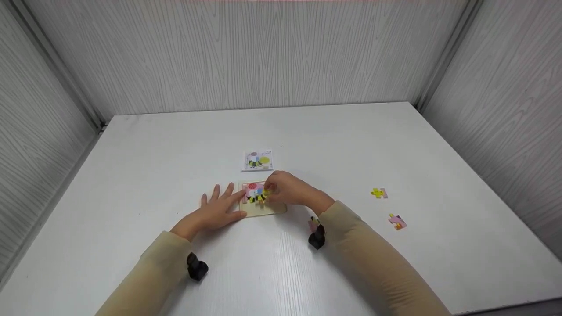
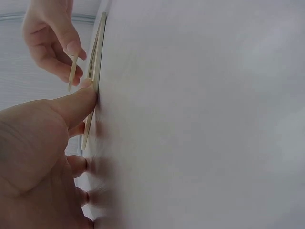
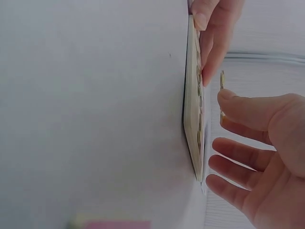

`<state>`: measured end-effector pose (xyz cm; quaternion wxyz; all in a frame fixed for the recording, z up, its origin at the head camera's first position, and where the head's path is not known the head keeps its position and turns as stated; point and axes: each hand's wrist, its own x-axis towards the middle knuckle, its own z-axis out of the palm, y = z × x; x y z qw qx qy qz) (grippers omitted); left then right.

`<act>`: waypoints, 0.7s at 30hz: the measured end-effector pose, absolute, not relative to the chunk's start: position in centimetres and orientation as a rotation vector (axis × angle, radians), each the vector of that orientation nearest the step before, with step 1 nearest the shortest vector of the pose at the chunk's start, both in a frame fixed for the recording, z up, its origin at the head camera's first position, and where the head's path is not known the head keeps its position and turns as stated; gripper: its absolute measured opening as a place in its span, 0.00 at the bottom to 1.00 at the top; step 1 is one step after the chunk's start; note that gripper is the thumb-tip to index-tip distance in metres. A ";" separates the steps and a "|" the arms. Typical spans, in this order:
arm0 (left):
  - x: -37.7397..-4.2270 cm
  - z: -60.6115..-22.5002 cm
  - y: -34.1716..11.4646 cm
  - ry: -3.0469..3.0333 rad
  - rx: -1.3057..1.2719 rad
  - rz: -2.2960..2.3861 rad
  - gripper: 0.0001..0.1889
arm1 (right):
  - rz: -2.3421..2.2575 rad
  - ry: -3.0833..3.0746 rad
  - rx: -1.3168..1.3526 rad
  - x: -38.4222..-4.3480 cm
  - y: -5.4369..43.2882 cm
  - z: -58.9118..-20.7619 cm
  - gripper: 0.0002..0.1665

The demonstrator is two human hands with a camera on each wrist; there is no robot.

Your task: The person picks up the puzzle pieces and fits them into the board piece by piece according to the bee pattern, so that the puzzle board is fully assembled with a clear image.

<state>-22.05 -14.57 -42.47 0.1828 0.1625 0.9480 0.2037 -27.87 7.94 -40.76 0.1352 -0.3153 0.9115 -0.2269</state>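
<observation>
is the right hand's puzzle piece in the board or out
Out: the right hand holds the puzzle piece visibly apart from the puzzle board.

We take this for a recording booth (image 1: 496,66), perhaps in a lab: pale wood-grain panels (image 1: 263,57) enclose a white desk (image 1: 153,153) on three sides, and we see black wrist cameras (image 1: 197,267). The building we cannot tell.
</observation>
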 end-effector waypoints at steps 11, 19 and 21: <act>-21.9 -42.5 -14.7 2.696 0.482 0.598 0.36 | -0.598 2.676 -0.921 -27.9 7.4 -41.1 0.12; -22.0 -42.6 -14.7 2.688 0.465 0.606 0.36 | -0.485 2.714 -0.873 -27.8 6.9 -41.2 0.12; -22.0 -42.6 -14.6 2.689 0.462 0.609 0.36 | -0.468 2.720 -0.861 -27.8 6.8 -41.3 0.12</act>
